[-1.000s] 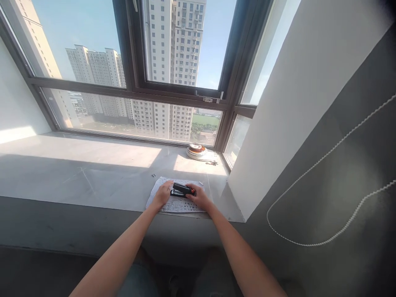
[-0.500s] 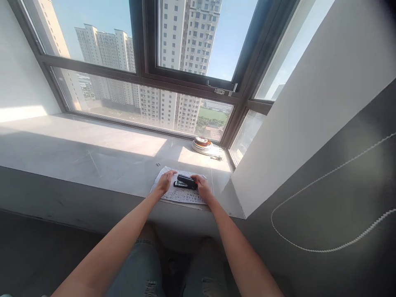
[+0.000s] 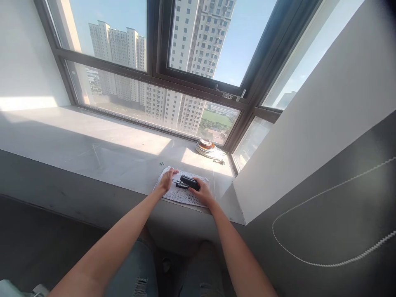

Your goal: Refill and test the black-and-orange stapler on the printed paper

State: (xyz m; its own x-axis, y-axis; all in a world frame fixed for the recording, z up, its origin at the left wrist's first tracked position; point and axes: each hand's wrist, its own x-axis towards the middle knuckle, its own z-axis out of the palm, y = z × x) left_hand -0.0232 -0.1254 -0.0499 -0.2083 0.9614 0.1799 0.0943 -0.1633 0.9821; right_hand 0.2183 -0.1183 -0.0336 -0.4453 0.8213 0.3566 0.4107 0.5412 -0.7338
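A black stapler [image 3: 189, 181] is held in my right hand [image 3: 202, 192], its top arm raised apart from its base. The fingers wrap round its right end. At the stapler's left end, a thin metallic part sticks out toward my left hand [image 3: 167, 180]. The left fingers are curled together beside that part; whatever they pinch is too small to make out. Both hands are over a sheet of paper [image 3: 182, 199] covered with dark writing, lying near the front edge of the sill.
Two small strips [image 3: 161, 163] lie on the sill [image 3: 130, 165] behind the paper. A round white stack with an amber ring on top [image 3: 206, 147] sits by the window corner. At right a wall [image 3: 278, 123] juts out, and a beaded cord [image 3: 297, 247] hangs.
The view has shifted slightly. My right hand has moved further over the stapler, and a thin metallic part now shows between the stapler and my left hand.
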